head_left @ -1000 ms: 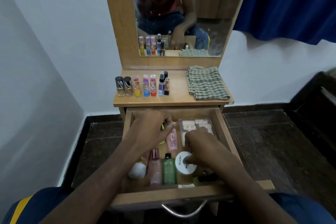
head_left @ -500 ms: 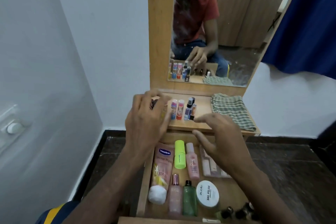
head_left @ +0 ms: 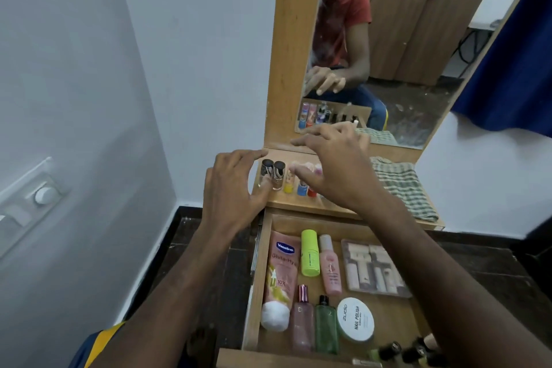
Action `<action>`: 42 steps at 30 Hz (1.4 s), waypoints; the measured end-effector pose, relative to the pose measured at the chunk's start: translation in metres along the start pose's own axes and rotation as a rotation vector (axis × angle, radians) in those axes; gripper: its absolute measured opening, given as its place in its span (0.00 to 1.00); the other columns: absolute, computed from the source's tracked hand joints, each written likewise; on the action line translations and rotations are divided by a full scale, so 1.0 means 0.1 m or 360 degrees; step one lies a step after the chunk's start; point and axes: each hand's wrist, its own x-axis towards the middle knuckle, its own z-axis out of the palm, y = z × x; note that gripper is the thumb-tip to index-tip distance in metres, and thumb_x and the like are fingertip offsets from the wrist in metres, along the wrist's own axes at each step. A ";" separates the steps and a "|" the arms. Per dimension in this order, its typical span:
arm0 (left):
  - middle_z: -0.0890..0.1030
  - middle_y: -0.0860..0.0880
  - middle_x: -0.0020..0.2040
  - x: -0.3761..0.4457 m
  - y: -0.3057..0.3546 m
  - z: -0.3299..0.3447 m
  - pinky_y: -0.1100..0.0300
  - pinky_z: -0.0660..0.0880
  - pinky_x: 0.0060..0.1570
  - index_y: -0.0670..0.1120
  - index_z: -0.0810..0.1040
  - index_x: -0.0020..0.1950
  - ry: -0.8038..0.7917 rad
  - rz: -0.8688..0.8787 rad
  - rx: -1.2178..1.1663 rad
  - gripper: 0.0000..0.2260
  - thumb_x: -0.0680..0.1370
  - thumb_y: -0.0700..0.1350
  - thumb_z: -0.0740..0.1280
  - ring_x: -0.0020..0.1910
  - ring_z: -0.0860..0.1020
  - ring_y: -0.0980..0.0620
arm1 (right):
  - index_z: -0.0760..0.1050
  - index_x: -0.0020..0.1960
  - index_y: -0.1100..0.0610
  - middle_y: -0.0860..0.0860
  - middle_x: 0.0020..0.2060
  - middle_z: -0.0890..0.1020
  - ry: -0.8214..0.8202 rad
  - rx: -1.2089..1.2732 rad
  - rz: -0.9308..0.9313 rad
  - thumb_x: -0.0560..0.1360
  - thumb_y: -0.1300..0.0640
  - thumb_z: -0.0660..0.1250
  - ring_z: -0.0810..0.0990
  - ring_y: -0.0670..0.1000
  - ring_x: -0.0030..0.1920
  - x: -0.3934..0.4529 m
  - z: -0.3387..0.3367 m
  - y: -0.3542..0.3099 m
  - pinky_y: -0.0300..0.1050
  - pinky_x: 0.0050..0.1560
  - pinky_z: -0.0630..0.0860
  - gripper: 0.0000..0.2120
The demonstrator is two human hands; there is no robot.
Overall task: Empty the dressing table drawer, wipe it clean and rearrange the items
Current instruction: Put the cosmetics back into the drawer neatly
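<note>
Drawer (head_left: 257, 293) contents lie nearest, pulled out below the dressing table: a pink Vaseline tube (head_left: 280, 272) along the left wall, a green stick (head_left: 310, 252) and a pink bottle (head_left: 330, 266) beside it, a clear tray of small pieces (head_left: 373, 269) to the right. Closer in sit a rose bottle (head_left: 302, 320), a green bottle (head_left: 326, 326) and a white nail polish tub (head_left: 356, 319), with dark caps just showing at the corner.

Likely handling: the tube is soft and gives under a squeeze, so take it mid-body; the bottles look smooth and light, best pinched round the neck or shoulder; the tray is rigid but its pieces may be loose, so lift it flat by both long edges.

Above, over the surface (head_left: 301, 203), the left hand (head_left: 230, 188) hovers with fingers spread, holding nothing, just beside two dark-capped glass vials (head_left: 273, 175). The right hand (head_left: 334, 170) is likewise spread and empty over the row of coloured tubes (head_left: 298, 187). A checked cloth (head_left: 403, 188) lies folded to the right, below the mirror (head_left: 388, 54).
</note>
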 end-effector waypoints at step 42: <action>0.87 0.49 0.51 -1.08 1.68 1.22 0.55 0.85 0.46 0.50 0.86 0.58 -0.1373 0.0512 -0.0316 0.17 0.71 0.44 0.82 0.45 0.85 0.54 | 0.84 0.51 0.50 0.54 0.54 0.79 -0.1142 -0.0023 0.0469 0.67 0.56 0.83 0.83 0.56 0.49 -1.86 -0.11 1.11 0.53 0.48 0.84 0.15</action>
